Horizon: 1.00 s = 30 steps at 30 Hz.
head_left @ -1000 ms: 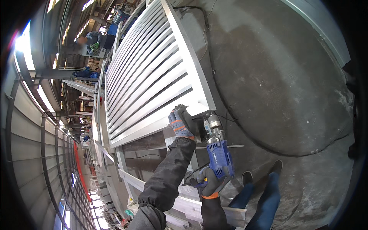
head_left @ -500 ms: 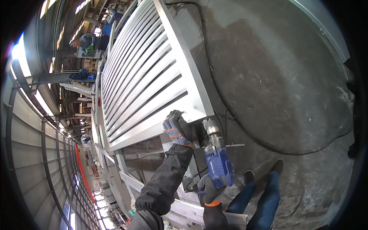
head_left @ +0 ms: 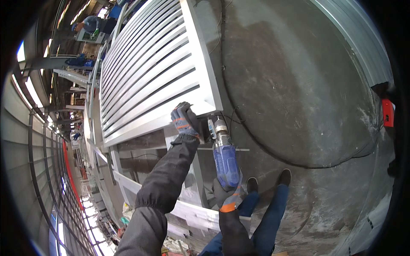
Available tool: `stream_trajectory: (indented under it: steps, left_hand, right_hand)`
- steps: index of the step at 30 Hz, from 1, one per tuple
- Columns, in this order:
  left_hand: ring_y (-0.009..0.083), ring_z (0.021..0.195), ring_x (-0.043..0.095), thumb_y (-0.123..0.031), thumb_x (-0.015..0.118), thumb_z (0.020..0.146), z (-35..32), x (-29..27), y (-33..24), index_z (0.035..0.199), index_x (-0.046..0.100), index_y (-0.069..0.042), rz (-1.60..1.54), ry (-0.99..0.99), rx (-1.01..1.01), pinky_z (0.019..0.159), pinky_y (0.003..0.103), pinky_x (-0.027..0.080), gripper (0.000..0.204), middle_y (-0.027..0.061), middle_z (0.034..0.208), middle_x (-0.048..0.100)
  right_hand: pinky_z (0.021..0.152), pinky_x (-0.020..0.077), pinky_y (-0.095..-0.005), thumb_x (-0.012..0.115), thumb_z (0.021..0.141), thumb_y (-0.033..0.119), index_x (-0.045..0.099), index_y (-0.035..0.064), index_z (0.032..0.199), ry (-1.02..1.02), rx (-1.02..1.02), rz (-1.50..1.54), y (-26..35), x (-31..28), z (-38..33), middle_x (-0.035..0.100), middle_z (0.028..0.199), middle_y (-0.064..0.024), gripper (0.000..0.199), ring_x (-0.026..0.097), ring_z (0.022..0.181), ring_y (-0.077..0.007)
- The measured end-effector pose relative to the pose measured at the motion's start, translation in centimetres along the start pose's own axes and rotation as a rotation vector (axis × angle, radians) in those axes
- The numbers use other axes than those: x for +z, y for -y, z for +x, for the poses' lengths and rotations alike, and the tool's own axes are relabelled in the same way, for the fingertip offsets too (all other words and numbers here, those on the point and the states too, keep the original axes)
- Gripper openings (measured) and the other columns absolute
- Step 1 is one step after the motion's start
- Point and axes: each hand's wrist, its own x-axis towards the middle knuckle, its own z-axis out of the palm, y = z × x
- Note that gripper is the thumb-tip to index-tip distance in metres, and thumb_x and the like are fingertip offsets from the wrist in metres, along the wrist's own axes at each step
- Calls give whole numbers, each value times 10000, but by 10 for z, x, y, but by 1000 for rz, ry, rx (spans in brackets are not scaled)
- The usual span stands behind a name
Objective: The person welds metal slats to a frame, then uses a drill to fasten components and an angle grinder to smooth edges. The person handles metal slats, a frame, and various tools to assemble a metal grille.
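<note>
A large silvery slatted metal frame (head_left: 208, 77) lies raised above the floor, its near corner close to my hands. My left hand (head_left: 186, 120), in a grey glove with orange stripes, is closed on the frame's near edge beside that corner. What lies inside its curled fingers is hidden. With my right hand (head_left: 223, 194), gloved in grey with an orange cuff, I hold a blue power drill (head_left: 226, 164) by its rear. The drill's metal chuck (head_left: 220, 126) points at the corner's end face. Whether the bit touches the metal cannot be made out.
A black cable (head_left: 273, 151) curves over the concrete floor (head_left: 299, 94) on the right. Under the frame run metal support rails (head_left: 196, 211). Another person (head_left: 89, 26) stands beyond the frame at upper left. A red object (head_left: 388, 113) is at the far right.
The view has shifted, so the frame sits further left. The drill has swung more upright and rolled, and my right hand has come up with it. My left hand keeps its place on the frame.
</note>
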Motion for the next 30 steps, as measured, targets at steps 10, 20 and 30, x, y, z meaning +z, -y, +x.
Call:
stream_trajectory:
  steps: [10,20,30]
  left_hand:
    - [425,1047,558,-199,507,946,-2,-6,2,1091,616,-50,-4,39,5,928,530,430,234,198,1121,634]
    - [395,1075,575,-132,590,920,-6,-8,-2,1126,588,-81,106,147,-153,950,491,472,213,170,1155,612]
    - [405,1090,525,-32,523,845,22,-24,-33,1069,564,-15,54,371,-518,995,494,439,229,208,1087,572]
  right_hand:
    - [703,604,-336,610,891,-8,549,-47,1233,188,-5,-246,152,-41,-18,695,1051,-163,350,718,853,-248]
    - [596,547,-315,638,896,40,556,-6,1194,332,-795,-1212,353,-80,-12,645,959,-125,312,649,701,-184]
    - [482,518,-314,662,807,-21,584,-47,1198,182,-290,-824,519,65,5,672,1019,-171,399,672,644,-206]
